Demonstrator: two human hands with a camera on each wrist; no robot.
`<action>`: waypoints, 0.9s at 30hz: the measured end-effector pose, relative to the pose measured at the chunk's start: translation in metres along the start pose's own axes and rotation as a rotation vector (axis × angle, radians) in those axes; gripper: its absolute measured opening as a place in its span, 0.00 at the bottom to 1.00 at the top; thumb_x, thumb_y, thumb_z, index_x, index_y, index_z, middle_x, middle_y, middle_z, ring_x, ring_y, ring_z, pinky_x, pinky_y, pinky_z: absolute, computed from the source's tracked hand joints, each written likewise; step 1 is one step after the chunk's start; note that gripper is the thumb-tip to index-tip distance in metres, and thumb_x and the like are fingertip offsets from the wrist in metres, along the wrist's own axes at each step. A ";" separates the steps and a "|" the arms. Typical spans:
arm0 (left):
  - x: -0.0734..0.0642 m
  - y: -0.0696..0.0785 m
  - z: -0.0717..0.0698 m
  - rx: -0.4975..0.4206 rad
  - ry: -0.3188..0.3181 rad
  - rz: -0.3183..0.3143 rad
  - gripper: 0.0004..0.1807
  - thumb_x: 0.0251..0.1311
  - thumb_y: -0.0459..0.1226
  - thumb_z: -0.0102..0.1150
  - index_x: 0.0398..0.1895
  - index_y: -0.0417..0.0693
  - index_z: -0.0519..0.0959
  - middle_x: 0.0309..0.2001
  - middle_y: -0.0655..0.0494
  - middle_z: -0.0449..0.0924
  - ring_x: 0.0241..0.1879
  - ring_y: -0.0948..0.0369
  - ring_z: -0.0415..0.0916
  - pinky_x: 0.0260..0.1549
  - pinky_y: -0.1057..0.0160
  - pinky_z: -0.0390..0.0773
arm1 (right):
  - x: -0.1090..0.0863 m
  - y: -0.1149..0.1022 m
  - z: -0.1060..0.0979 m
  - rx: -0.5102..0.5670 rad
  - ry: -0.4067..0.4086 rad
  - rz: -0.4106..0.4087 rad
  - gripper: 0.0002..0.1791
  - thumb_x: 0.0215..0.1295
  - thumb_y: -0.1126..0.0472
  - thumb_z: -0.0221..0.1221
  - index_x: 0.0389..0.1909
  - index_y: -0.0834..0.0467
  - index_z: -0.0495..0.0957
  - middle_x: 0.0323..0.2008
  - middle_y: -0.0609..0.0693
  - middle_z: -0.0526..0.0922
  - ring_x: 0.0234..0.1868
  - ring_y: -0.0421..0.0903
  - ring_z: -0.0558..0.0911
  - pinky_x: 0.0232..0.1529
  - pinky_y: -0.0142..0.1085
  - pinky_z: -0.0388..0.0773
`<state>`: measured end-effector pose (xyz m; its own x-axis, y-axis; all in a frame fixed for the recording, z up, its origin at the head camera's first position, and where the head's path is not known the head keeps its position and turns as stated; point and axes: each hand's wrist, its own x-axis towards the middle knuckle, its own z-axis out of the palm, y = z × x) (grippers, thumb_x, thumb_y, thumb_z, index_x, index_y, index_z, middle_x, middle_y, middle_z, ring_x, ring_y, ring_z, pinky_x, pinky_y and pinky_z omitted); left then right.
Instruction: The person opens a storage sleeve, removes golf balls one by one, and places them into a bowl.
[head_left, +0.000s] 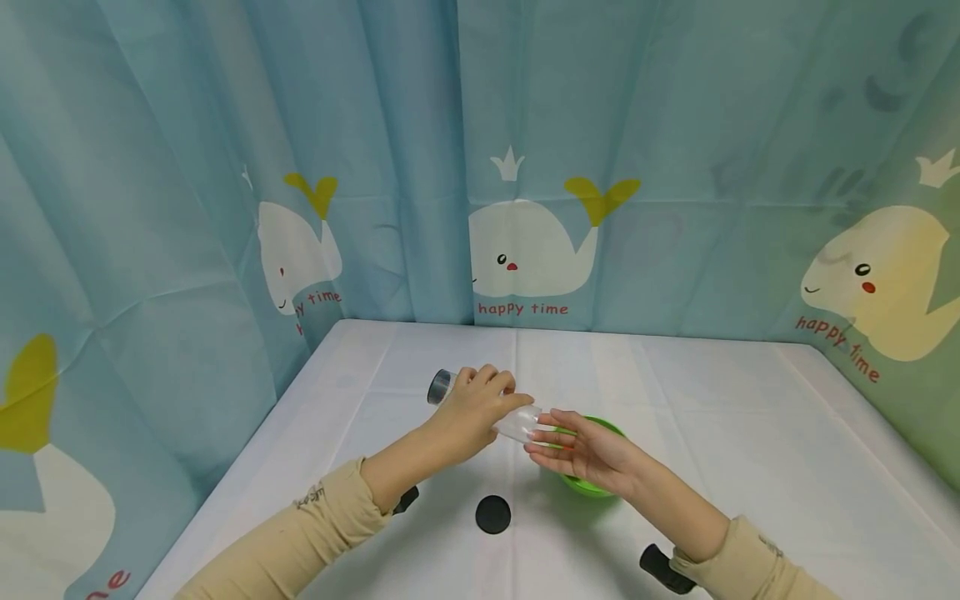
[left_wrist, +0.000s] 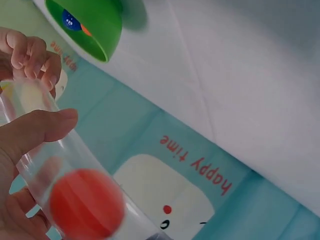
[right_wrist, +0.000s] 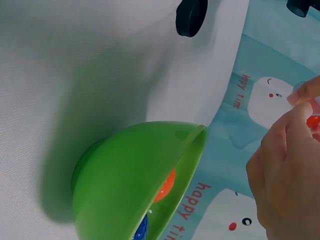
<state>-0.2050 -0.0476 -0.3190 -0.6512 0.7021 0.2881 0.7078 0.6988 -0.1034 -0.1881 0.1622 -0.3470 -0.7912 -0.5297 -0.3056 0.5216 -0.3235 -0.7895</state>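
My left hand (head_left: 474, 415) grips a clear plastic tube (head_left: 517, 426), held tilted above the table, its dark-capped end (head_left: 439, 387) to the left. A red ball (left_wrist: 87, 204) sits inside the tube, towards that capped end, in the left wrist view. My right hand (head_left: 592, 454) has its palm turned up and its fingers loosely extended, fingertips right at the tube's other end. Below and partly behind the right hand stands a green bowl (right_wrist: 120, 175). Inside it show an orange ball (right_wrist: 166, 186) and a blue ball (left_wrist: 71, 20).
A round black lid (head_left: 492, 514) lies on the white-covered table (head_left: 420, 550) in front of the hands. Dark wrist camera parts (head_left: 666, 569) show by the sleeves. Blue curtains (head_left: 420, 125) with printed whales stand around the table's far and side edges.
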 end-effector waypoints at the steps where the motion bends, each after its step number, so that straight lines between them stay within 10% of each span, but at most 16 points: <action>1: 0.000 0.000 0.000 0.004 0.002 0.000 0.30 0.44 0.34 0.73 0.54 0.60 0.77 0.46 0.58 0.73 0.49 0.58 0.68 0.47 0.57 0.67 | 0.000 0.000 0.001 0.007 0.001 -0.002 0.24 0.73 0.56 0.46 0.60 0.67 0.55 0.48 0.58 0.71 0.47 0.49 0.80 0.53 0.36 0.77; 27: -0.001 -0.006 -0.001 0.010 0.025 -0.027 0.29 0.41 0.34 0.75 0.52 0.58 0.78 0.44 0.56 0.74 0.46 0.56 0.68 0.45 0.56 0.68 | 0.007 0.000 0.013 0.162 0.114 0.011 0.26 0.70 0.65 0.49 0.64 0.67 0.52 0.57 0.62 0.58 0.43 0.53 0.82 0.49 0.38 0.80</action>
<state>-0.2086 -0.0524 -0.3177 -0.6625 0.6798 0.3146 0.6874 0.7186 -0.1052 -0.1892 0.1485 -0.3426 -0.8112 -0.4446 -0.3798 0.5680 -0.4446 -0.6927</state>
